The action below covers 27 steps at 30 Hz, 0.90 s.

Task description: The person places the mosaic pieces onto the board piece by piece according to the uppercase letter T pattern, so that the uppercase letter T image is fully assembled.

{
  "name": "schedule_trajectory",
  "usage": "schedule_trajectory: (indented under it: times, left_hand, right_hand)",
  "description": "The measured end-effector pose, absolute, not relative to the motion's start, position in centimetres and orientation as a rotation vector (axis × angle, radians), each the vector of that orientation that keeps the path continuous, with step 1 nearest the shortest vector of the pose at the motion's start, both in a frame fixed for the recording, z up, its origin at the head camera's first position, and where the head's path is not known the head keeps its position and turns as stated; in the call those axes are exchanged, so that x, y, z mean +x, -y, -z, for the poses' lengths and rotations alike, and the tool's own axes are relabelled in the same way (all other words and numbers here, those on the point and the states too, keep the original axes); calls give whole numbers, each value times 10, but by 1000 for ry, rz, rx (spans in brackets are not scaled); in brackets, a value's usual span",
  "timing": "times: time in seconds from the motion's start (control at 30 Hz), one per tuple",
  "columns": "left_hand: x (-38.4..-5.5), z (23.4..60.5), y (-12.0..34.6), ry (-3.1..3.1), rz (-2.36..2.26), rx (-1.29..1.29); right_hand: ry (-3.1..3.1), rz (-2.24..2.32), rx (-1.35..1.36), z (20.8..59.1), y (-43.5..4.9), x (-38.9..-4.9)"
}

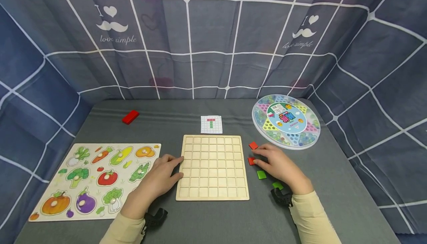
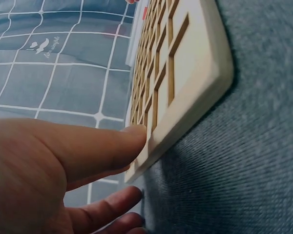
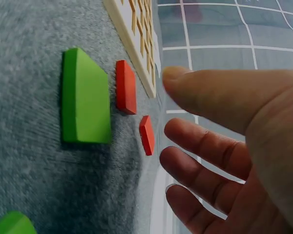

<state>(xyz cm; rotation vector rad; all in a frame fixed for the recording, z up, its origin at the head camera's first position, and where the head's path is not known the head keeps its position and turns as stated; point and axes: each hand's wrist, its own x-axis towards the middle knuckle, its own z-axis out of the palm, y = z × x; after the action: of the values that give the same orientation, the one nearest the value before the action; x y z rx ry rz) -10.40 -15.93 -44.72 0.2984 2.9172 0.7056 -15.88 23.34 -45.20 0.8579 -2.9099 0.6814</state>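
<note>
Resting at the left edge of the pale wooden grid board [image 1: 212, 168], the left hand [image 1: 160, 178] has loosely extended fingers. Right of the board, the right hand [image 1: 277, 165] is relaxed, near flat red squares [image 1: 253, 145] and green squares [image 1: 261, 174]. Curtain [image 1: 213, 70] behind the board reads "love simple".

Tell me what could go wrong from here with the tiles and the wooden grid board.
The right hand hovers close to two red tiles, so its fingers might nudge one while going for the other.
The green tile beside the black wrist mount could get swept aside if that arm shifts.
The left hand is at the grid board's left edge; a push might slide it toward the tiles.
</note>
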Motion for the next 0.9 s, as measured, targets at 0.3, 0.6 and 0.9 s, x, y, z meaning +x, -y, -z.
schedule_trajectory:
  times: [0.3,0.6,0.9]
  left_hand:
    - [-104,450,157,-2955,-679,310]
    - [-104,452,157,-2967,-679,307]
    - [-103,453,154,-2974,-674,304]
  right_hand:
    - [2921,-619,930,458,-229,-160]
    - [2920,-574,946,460,-230,-161]
    - [2901,-563,905,461,-229,-162]
